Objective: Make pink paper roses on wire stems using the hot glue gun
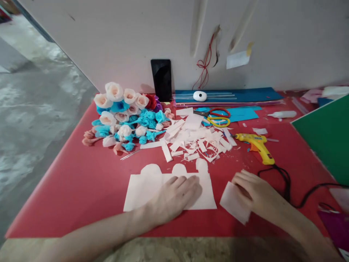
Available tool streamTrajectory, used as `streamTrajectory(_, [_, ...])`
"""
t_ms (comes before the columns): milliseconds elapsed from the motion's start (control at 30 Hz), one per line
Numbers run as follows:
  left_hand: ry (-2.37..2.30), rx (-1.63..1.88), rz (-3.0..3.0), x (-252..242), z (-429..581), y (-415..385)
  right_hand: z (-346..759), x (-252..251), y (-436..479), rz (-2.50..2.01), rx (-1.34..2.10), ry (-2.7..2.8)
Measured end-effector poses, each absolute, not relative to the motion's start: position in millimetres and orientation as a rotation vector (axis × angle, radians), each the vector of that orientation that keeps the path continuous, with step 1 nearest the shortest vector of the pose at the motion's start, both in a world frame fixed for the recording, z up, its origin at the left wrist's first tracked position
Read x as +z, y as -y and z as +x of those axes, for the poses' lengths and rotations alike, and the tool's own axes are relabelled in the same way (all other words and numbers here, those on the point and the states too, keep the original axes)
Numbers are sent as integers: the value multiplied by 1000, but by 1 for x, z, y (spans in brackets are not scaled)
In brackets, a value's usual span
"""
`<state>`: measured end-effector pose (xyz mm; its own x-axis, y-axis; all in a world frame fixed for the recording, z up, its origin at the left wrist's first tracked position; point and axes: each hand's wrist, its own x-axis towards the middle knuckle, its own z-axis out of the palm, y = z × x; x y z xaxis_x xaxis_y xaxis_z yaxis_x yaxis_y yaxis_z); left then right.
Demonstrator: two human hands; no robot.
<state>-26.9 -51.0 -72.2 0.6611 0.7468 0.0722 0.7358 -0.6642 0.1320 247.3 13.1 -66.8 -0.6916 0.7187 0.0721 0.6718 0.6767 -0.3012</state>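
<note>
My left hand [176, 194] lies flat, fingers stretched out, on a pale pink paper sheet [139, 189] with rounded petal shapes cut along its top edge. My right hand [252, 193] rests just to the right of it, fingers curled over a small folded piece of pale pink paper [233, 203] that it holds against the red table cover [81, 182].
A heap of pink paper scraps [195, 140] lies behind the sheet. Left of it sits a pile of white, pink and blue paper roses [127, 116]. A yellow glue gun [259, 145] with black cord, scissors [216, 117], a black phone [161, 79], blue sheets and a green board [327, 134] surround the work.
</note>
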Motion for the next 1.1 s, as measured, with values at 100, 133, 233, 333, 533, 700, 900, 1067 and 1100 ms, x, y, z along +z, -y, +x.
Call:
streamTrajectory(100, [-1343,155,2833,-79,-25,41,242,-75,-15,-1182,315,2669])
streamTrajectory(133, [-1349,166,2839,-82,-25,40,237,-76,-15,-1177,310,2660])
streamTrajectory(233, [-1328,201,2839,-90,-26,40,218,-75,-17,-1079,378,2692])
streamTrajectory(333, [-1292,220,2838,-95,-28,42,198,-76,-25,-952,468,2741])
streamTrajectory(533, [-1261,250,2839,-95,-30,44,187,-81,-37,-850,572,2765])
streamTrajectory(700, [-1265,260,2846,-95,-31,44,189,-76,-36,-811,675,2774])
streamTrajectory(900, [-1280,260,2876,-91,-28,43,188,-70,-38,-824,662,2714])
streamTrajectory(1067, [-1269,341,2873,-76,-51,48,182,-68,-22,-777,539,2690])
streamTrajectory(1100, [-1336,411,2855,-74,-61,49,180,-69,-17,-745,517,2697])
